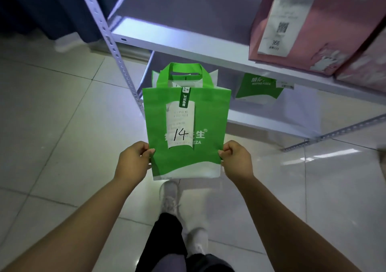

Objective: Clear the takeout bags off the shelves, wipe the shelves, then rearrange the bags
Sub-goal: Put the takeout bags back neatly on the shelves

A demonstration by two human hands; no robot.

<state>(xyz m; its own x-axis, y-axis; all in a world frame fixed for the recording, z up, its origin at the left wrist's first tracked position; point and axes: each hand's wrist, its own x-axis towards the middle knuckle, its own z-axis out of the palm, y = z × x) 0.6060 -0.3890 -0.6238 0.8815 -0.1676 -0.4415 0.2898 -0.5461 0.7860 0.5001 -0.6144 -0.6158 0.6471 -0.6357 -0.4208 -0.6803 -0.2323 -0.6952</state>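
Note:
A green and white takeout bag (200, 109) with a receipt marked "14" hangs in the air in front of the shelf unit. My left hand (133, 161) pinches its lower left edge and my right hand (237, 160) pinches its lower right edge. A pink takeout bag (325, 25) with a receipt marked "366" stands on the middle shelf (188, 40) at the right. Another green and white bag (258, 88) sits on the lower shelf (271, 123), partly hidden under the shelf above.
The white metal shelf unit has a perforated upright (117, 48) at its left front corner. A second pink bag (363, 67) shows at the far right edge. Glossy tiled floor (62, 125) spreads to the left. My legs and white shoes (170, 194) are below the bag.

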